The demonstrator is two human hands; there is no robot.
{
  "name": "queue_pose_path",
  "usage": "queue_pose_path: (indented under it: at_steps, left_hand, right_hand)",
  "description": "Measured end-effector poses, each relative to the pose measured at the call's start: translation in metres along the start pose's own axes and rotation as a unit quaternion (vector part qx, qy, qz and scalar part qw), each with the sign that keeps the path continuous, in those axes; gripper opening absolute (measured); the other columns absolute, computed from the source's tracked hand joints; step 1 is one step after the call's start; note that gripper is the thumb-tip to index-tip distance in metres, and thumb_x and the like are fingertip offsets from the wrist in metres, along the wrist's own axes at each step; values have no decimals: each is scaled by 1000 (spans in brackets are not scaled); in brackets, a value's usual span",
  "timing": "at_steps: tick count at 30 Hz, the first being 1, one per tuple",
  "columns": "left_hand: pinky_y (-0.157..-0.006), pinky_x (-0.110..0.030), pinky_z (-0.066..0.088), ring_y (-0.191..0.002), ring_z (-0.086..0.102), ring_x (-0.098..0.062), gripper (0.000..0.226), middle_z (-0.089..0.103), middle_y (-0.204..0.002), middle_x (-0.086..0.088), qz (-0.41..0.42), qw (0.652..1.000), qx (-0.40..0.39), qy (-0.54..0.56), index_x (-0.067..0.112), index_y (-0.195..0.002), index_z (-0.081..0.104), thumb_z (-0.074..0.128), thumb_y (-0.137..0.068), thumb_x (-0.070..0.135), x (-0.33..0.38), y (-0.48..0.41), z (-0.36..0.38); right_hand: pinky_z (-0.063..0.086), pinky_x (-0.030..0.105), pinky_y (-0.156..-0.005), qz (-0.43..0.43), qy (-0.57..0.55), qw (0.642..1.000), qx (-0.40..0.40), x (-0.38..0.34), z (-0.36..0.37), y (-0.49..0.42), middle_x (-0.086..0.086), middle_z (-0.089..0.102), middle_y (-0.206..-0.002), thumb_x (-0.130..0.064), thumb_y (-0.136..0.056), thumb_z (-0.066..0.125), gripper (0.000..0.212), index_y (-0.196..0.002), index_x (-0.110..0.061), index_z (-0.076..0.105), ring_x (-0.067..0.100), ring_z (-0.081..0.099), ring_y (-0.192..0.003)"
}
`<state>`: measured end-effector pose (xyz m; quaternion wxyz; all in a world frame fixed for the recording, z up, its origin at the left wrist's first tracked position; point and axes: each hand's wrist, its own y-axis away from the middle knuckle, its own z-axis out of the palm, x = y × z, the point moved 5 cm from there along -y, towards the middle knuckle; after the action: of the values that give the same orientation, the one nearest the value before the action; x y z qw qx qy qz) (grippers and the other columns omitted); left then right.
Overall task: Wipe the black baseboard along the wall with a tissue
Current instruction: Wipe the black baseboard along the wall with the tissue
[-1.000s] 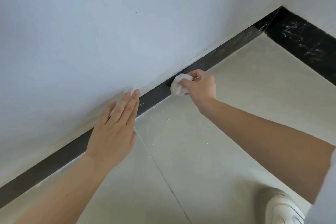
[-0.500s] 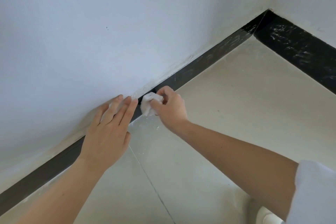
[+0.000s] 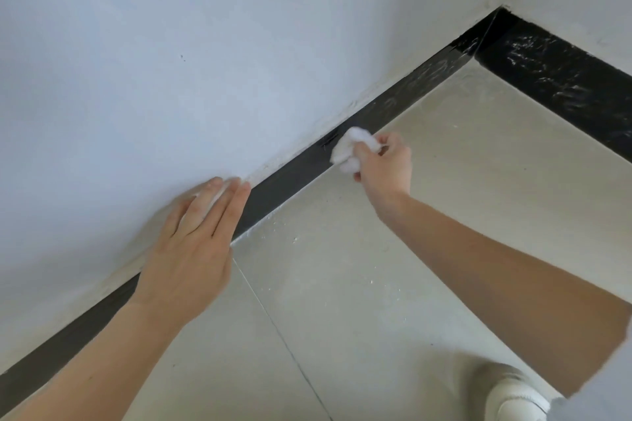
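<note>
My left hand (image 3: 191,249) lies flat, fingers straight, braced on the wall (image 3: 171,61). To its right, my right hand (image 3: 384,164) pinches the crumpled tissue (image 3: 349,149) against the black baseboard (image 3: 284,178). Tissue judged light, soft, tear-prone; best gripped bunched, with moderate pressure.

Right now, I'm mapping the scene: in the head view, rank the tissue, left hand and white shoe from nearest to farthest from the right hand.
1. tissue, gripped in the right hand against the baseboard.
2. left hand, leftward, flat on the wall.
3. white shoe, bottom right on the floor.
</note>
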<state>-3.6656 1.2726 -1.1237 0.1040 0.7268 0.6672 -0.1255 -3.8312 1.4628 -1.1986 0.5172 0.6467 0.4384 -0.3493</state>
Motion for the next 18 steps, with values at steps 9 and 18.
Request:
queue_pose_path:
  at_steps: [9, 18]
  left_hand:
    - [-116, -40, 16, -144, 17, -24, 66, 17, -156, -10, 42, 992, 22, -114, 1, -147, 20, 29, -82, 6, -27, 0, -26]
    - [-117, -39, 14, -144, 15, -22, 70, 15, -157, -7, 30, 992, 33, -117, 3, -148, 18, 36, -81, 13, -24, -3, -29]
  right_hand:
    - [47, 24, -48, 109, 41, 932, -344, 57, 113, 129, 2, 61, -76, -18, -87, 51, 6, -85, -18, 46, 21, 61, -66]
    - [61, 39, -69, 142, -75, 976, -149, 40, 78, 41, 2, 53, -67, 0, -79, 54, 18, -76, -17, 48, 18, 58, -63]
